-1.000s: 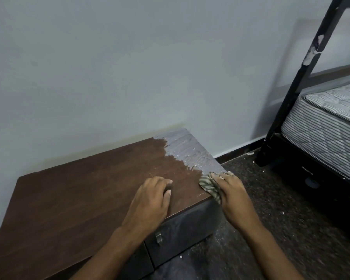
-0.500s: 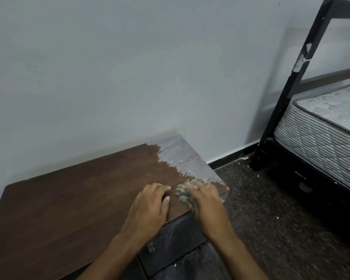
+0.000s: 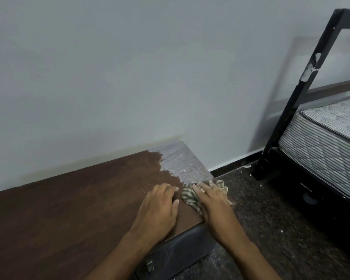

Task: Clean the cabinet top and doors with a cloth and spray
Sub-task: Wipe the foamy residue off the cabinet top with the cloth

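Observation:
A low cabinet has a dark brown top against the wall. Its far right corner carries a grey, streaky dusty patch. My right hand presses a striped green-and-cream cloth flat on the top at the right front corner, just below the patch. My left hand lies palm down on the wood beside it, fingers together, holding nothing. A dark drawer front with a small metal handle shows under the top's edge. No spray bottle is in view.
A pale wall rises behind the cabinet. To the right stands a black metal bed frame with a striped mattress. Dark speckled floor with white flecks lies between the cabinet and the bed.
My right hand has slid the cloth left and back along the right front corner, then spread it flatter on the top. My left hand has stayed in place. The view has tilted slightly.

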`<state>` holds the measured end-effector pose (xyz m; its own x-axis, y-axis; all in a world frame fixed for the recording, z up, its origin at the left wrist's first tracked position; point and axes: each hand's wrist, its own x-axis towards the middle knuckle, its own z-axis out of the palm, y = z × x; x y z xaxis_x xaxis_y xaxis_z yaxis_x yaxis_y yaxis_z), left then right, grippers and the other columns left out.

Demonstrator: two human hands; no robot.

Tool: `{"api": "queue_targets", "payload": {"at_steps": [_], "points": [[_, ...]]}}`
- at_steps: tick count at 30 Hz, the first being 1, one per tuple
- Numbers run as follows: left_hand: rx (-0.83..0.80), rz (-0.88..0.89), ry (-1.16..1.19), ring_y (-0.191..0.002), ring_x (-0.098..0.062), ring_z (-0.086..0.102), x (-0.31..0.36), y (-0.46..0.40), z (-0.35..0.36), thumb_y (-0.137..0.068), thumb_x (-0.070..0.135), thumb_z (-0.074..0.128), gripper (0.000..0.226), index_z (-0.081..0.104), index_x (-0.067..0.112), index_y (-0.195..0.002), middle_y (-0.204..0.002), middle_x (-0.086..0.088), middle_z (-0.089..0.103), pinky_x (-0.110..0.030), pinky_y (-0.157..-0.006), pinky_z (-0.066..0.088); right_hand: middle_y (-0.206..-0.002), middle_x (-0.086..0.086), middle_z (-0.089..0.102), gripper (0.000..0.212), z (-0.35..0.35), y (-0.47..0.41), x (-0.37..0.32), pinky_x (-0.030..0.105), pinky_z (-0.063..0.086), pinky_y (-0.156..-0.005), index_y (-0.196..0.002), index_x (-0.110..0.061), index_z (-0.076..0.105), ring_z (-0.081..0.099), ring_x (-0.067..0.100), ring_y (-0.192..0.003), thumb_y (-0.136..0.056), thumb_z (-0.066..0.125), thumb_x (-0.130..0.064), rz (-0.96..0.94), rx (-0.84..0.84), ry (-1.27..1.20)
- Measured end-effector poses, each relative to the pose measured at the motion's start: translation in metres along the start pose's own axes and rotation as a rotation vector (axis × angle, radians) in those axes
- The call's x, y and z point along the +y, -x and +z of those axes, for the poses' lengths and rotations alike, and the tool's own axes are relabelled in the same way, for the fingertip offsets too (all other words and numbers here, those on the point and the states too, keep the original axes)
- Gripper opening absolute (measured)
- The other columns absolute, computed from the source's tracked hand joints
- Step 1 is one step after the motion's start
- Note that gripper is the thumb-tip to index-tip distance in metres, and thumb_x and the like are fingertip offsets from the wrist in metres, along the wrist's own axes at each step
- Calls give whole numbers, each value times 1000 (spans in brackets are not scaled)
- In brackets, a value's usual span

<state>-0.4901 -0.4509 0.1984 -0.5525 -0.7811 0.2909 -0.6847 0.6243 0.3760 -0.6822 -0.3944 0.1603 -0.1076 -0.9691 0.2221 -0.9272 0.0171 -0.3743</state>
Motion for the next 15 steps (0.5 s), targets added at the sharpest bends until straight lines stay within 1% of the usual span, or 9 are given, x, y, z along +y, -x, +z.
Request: {"api": "queue_targets", "payload": {"at_steps": [2,3,4,6,8,9,11,13,15], "points": [[-5,2,-7,-121,-6,46,-4,-4,2,-102,37,45,38,51,25,-138,-131,12,52,-26,-108,39,-157,0,41,51,1,-19,21,47,26,-122,-152,-32,39,30,28,-148,-101,43,-35,-5,-24,6],[-7,1,-9,-122,-6,45,-6,-6,2,-103,37,45,38,51,25,-138,-131,12,52,-26,-108,38,-156,2,42,50,1,-32,32,47,28,-121,-151,-31,40,33,28,-146,-102,49,-31,35,-26,1],[-10,0,-11,-122,-6,45,-8,-6,2,-103,37,45,39,51,24,-139,-132,12,52,-26,-108,38,-152,3,46,48,-1,-46,44,45,32,-119,-150,-30,42,40,27,-141,-103,50,-28,107,-20,-56],[-20,-5,-8,-123,-6,45,-7,-8,3,-103,37,45,39,50,24,-140,-133,11,52,-27,-109,38,-137,-3,57,40,-10,-72,53,36,40,-112,-145,-26,50,54,16,-125,-105,46,-30,191,-24,-175],[-27,4,-6,-123,-7,44,-1,-13,5,-103,37,44,39,49,24,-140,-133,10,51,-28,-110,38,-134,-5,59,37,-14,-92,51,23,40,-102,-141,-23,53,57,13,-120,-106,44,-29,167,-33,-196],[-33,9,-3,-123,-8,44,3,-16,6,-103,37,44,39,49,23,-139,-133,9,51,-29,-109,38,-134,-4,58,36,-12,-97,49,22,40,-99,-140,-22,53,56,14,-120,-106,44,-28,170,-37,-197],[-35,10,-1,-121,-10,45,8,-25,9,-102,37,44,36,51,22,-135,-131,8,52,-31,-108,40,-135,1,57,39,-11,-92,45,28,41,-102,-142,-24,50,56,22,-122,-107,39,-33,186,-26,-138],[-24,10,-5,-117,-10,46,10,-33,11,-102,38,45,33,52,22,-130,-128,8,52,-32,-106,41,-135,-4,56,41,-9,-71,45,30,40,-107,-142,-27,51,53,25,-128,-106,36,-38,194,13,-114],[-10,14,-6,-116,-10,46,8,-37,12,-102,37,45,32,52,22,-129,-126,8,52,-30,-105,41,-149,-3,49,47,-7,-45,44,41,36,-116,-149,-31,42,41,28,-140,-103,39,-30,124,-13,-27]]}}
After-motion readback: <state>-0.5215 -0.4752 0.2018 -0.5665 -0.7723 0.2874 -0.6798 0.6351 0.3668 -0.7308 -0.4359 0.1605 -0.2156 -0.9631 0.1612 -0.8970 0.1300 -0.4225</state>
